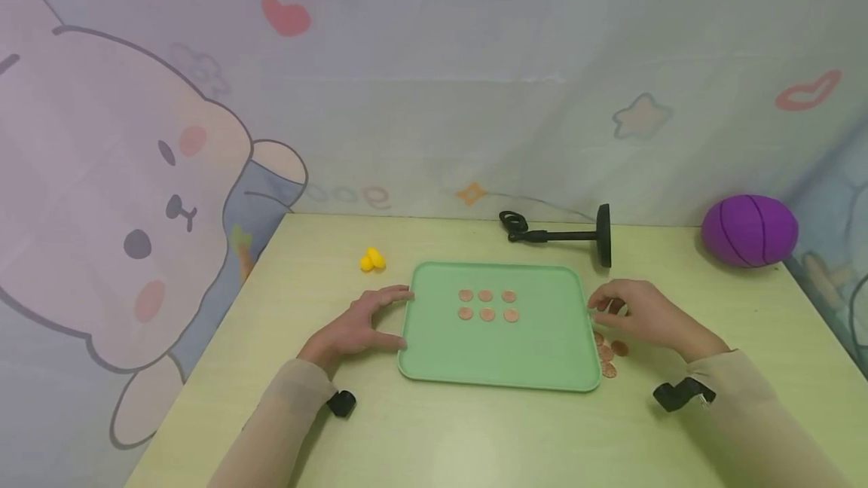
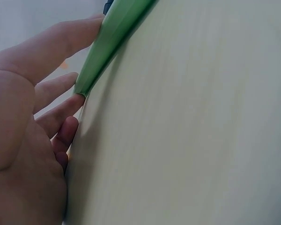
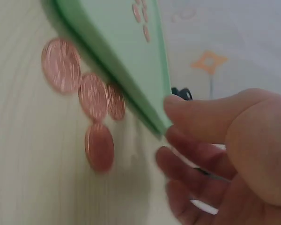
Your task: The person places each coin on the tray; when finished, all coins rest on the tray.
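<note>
A light green tray point(image 1: 502, 364) lies on the table with copper-coloured coins point(image 1: 487, 314) in two rows of three toward its back. My left hand point(image 1: 356, 326) is at the tray's left side, thumb and fingers spread and extended, their tips touching the outer wall point(image 2: 100, 56). At the opposite side, my right hand point(image 1: 640, 311) pinches the rim between thumb point(image 3: 196, 115) and index finger, the other fingers loosely bent below. Several more copper coins point(image 3: 93, 96) lie on the table beside the tray's right edge, just nearer than the right hand; some overlap.
Behind the tray a black stand point(image 1: 570, 236) lies on its side. A small yellow object point(image 1: 372, 260) sits at the back left, and a purple ball point(image 1: 749, 231) at the back right corner. A printed cloth point(image 1: 434, 96) hangs behind the pale table point(image 1: 461, 443).
</note>
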### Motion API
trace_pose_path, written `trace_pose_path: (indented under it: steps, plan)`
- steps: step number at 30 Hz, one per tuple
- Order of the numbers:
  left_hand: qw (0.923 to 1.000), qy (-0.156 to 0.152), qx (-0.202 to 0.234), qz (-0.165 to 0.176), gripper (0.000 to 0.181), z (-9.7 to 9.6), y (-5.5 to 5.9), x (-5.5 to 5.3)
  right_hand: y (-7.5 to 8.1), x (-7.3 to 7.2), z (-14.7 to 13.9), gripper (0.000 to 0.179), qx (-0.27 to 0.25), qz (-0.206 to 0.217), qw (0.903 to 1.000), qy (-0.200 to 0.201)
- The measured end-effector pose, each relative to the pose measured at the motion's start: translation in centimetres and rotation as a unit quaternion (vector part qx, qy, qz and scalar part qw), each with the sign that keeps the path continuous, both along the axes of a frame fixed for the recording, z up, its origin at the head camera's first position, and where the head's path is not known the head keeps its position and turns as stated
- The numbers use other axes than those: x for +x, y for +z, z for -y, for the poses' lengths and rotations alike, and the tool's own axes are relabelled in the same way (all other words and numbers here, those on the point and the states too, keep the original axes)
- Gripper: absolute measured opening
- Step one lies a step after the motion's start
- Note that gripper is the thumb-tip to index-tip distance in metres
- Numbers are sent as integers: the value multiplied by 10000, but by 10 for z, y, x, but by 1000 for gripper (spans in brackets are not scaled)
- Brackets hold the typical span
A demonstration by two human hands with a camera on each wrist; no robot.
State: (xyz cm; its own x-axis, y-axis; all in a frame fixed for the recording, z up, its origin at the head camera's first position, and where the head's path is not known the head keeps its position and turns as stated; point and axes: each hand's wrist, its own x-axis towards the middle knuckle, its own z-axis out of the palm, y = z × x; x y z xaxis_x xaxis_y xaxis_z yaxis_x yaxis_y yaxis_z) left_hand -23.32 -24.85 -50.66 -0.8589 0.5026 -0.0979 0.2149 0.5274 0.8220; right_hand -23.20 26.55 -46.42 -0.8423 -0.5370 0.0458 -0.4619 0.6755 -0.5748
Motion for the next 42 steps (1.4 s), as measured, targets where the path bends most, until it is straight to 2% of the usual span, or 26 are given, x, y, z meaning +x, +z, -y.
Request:
trace_pose_path:
  steps: [5,9,14,17,24,33,42]
  plan:
    - [10000,-38,39,6,81,0,-2,1,-1,6,-20,22,215,898,9955,230]
    - [10000,-49,-31,3,81,0,0,1,-5,10,-31,28,299,1038,9938,273]
    - [10000,-43,-69,45,82,0,1,0,-11,12,-36,33,42,1205,9925,185]
    - [10000,-62,-64,29,81,0,1,0,-14,14,-36,35,-68,1195,9926,197]
    - [10000,-57,-7,-48,79,1,0,0,-17,15,-37,23,-133,927,9953,256]
    - [9999,-89,-23,-54,79,1,1,-1,-16,15,-37,17,-204,919,9952,283]
    - [9999,-121,15,-85,81,0,1,0,-12,12,-33,14,-76,1126,9930,348]
